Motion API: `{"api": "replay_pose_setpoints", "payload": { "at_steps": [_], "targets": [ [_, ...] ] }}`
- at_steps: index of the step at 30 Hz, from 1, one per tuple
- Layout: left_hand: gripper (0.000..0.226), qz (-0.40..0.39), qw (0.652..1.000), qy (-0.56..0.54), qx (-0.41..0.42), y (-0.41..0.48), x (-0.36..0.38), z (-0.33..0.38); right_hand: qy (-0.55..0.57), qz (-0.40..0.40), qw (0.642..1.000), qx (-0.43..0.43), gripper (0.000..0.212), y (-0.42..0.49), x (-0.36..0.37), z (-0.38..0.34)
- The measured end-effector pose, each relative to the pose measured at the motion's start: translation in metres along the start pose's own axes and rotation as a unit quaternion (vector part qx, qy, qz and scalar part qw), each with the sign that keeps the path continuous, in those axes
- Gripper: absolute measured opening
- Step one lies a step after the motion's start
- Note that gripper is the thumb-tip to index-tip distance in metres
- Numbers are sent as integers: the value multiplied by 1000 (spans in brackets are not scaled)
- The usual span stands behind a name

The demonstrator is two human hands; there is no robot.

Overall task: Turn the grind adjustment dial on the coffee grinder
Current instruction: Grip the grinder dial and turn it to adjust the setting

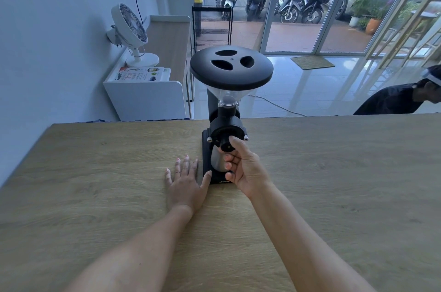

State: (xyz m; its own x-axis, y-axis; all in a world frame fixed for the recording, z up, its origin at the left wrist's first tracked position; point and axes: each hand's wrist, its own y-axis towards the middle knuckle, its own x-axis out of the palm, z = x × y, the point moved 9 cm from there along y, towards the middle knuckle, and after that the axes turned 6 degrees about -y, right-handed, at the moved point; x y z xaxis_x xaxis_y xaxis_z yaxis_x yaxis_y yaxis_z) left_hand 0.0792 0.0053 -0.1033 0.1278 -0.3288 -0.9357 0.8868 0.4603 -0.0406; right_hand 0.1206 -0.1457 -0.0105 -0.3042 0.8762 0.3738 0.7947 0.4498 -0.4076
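A black coffee grinder with a wide black lid and a clear hopper stands near the far edge of the wooden table. Its small black adjustment dial faces me at the front of the round grind chamber. My right hand grips the dial, thumb on its upper right side and fingers curled below it. A metal cup under the chamber is partly hidden by those fingers. My left hand lies flat on the table, fingers spread, its thumb touching the grinder's base.
Beyond the table, on the left, a low white shelf carries a white fan and a book. A person in dark clothing crouches past the table's far right edge. A cable runs across the tiled floor.
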Motion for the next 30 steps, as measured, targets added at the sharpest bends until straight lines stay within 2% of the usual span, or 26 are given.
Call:
{"api": "replay_pose_setpoints", "payload": {
  "at_steps": [10, 14, 26, 30],
  "targets": [
    [78, -2, 1000, 7, -3, 1, 1, -1, 0, 2, 1000, -4, 57, -1, 1, -1],
    [78, -2, 1000, 4, -3, 1, 1, -1, 0, 2, 1000, -2, 51, 0, 0, 0],
    [77, -6, 1000, 2, -3, -1, -1, 1, 1, 0, 1000, -8, 54, 0, 2, -2],
    [78, -7, 1000, 2, -3, -1, -1, 1, 3, 5, 1000, -10, 47, 0, 2, -3]
  ]
}}
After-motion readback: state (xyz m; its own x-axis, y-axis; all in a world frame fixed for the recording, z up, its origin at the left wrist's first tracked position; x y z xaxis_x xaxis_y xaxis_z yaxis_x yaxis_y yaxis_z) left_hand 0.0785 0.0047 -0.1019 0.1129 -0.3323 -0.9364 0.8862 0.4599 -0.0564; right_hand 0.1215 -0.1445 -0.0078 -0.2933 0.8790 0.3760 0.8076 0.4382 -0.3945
